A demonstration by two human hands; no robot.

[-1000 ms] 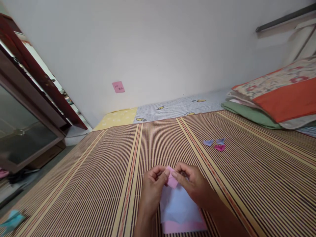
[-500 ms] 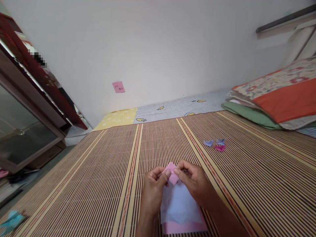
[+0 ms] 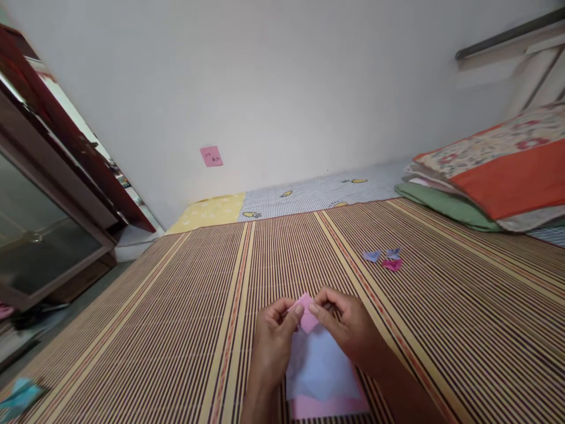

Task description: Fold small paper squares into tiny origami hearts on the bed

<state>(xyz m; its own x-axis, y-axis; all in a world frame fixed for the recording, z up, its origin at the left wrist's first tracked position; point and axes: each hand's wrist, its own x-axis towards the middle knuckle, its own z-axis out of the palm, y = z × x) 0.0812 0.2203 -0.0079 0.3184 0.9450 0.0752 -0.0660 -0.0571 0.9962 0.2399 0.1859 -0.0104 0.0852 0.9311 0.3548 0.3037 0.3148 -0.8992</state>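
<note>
A small folded piece of pink paper (image 3: 308, 322) is held up between my two hands, its outline roughly a diamond. My left hand (image 3: 277, 330) pinches its left side, the thumb lying on the front. On the right edge, my right hand (image 3: 344, 321) grips it between thumb and curled fingers. Below them, sheets of pale blue paper (image 3: 322, 365) lie on the mat, with a pink sheet (image 3: 329, 406) showing underneath. My forearms come in from the bottom edge on either side of these sheets.
Small folded paper pieces, two lavender (image 3: 372, 256) and one magenta (image 3: 392, 265), rest on the striped mat (image 3: 176, 330). A turquoise folded paper (image 3: 21, 394) lies at lower left. Folded bedding (image 3: 498, 176) is piled at right; a pink note (image 3: 212, 156) sticks to the wall.
The hands stay almost in place on the pink paper. Its lower tip sits slightly lower, and the paper has tilted a little. At the left doorway, a dark shape is gone.
</note>
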